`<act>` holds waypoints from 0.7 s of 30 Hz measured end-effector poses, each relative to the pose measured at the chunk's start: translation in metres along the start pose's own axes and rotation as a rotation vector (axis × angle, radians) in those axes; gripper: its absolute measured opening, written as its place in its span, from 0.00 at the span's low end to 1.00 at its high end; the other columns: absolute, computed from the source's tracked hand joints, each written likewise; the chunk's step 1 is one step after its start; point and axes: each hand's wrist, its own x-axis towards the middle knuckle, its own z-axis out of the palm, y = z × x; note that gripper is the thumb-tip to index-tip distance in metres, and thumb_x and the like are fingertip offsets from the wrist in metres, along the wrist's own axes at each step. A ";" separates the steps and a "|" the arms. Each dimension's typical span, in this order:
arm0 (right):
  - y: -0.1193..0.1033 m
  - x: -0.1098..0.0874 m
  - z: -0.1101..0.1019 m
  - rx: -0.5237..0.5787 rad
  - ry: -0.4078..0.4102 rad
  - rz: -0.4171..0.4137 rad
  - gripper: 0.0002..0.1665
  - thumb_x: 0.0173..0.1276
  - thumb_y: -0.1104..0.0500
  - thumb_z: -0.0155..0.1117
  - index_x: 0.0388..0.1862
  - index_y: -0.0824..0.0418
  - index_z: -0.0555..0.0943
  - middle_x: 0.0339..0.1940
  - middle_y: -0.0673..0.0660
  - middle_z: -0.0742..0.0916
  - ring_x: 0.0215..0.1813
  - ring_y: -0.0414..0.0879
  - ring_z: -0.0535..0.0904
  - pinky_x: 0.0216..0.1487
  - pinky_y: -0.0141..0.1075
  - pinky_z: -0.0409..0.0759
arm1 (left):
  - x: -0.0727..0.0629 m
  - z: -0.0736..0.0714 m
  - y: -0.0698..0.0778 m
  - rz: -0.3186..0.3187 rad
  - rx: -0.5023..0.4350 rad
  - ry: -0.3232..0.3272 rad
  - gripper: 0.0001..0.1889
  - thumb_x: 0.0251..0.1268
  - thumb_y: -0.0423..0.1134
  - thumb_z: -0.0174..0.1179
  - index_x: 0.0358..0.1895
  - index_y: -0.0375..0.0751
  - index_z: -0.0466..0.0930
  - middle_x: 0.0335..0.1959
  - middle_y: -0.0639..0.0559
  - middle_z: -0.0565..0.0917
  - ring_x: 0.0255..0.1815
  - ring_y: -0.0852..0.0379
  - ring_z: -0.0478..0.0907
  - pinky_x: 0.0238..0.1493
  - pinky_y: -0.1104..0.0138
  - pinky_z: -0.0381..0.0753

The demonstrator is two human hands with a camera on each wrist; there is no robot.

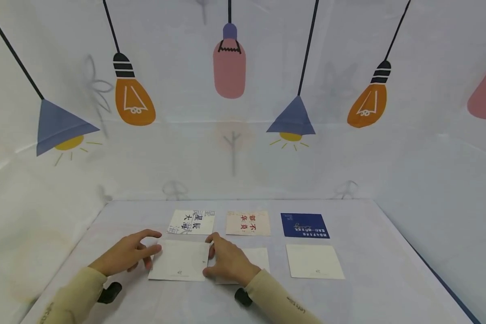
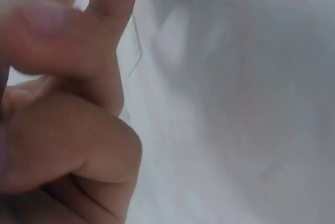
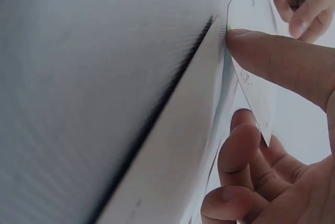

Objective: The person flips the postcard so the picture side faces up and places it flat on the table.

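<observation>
In the head view a white card (image 1: 179, 261) with a small printed mark lies before me at the left. My right hand (image 1: 231, 261) holds its right edge, with the thumb at the near corner and the fingers at the far corner; in the right wrist view the thumb (image 3: 277, 59) touches the card (image 3: 256, 41). My left hand (image 1: 127, 252) is at the card's left edge, fingers spread and loosely bent; whether it touches the card I cannot tell. A second white card (image 1: 258, 258) is partly hidden beneath my right hand.
Behind lie a white card with dark characters (image 1: 192, 222), a cream card with red characters (image 1: 248, 223) and a dark blue card (image 1: 305, 225). Another white card (image 1: 315, 261) lies at the right. Lamp-patterned cloth (image 1: 243, 157) hangs behind the white table (image 1: 380, 279).
</observation>
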 end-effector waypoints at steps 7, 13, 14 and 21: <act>0.000 -0.003 0.002 0.011 0.029 -0.029 0.43 0.51 0.55 0.85 0.61 0.54 0.69 0.36 0.41 0.77 0.34 0.36 0.72 0.38 0.31 0.72 | 0.004 0.009 -0.003 -0.030 -0.077 -0.018 0.31 0.74 0.54 0.59 0.70 0.37 0.67 0.22 0.46 0.85 0.11 0.59 0.66 0.13 0.66 0.69; -0.002 -0.004 0.003 0.003 0.056 -0.046 0.42 0.50 0.56 0.84 0.60 0.54 0.69 0.36 0.41 0.77 0.33 0.36 0.71 0.37 0.31 0.71 | 0.006 0.012 -0.009 -0.055 -0.140 -0.040 0.26 0.76 0.55 0.57 0.60 0.36 0.70 0.26 0.45 0.87 0.13 0.52 0.76 0.13 0.67 0.69; -0.002 -0.004 0.004 -0.001 0.057 -0.046 0.42 0.51 0.55 0.84 0.61 0.54 0.69 0.36 0.41 0.77 0.33 0.36 0.71 0.37 0.31 0.71 | 0.006 0.012 -0.010 -0.058 -0.150 -0.041 0.25 0.76 0.55 0.57 0.59 0.36 0.69 0.26 0.45 0.87 0.14 0.51 0.78 0.13 0.66 0.70; -0.002 -0.006 -0.001 0.215 0.044 0.073 0.43 0.66 0.43 0.71 0.73 0.58 0.65 0.29 0.39 0.83 0.28 0.37 0.76 0.36 0.34 0.75 | 0.007 0.014 -0.014 -0.059 -0.195 -0.032 0.23 0.77 0.53 0.56 0.58 0.37 0.69 0.30 0.44 0.88 0.22 0.44 0.84 0.19 0.59 0.79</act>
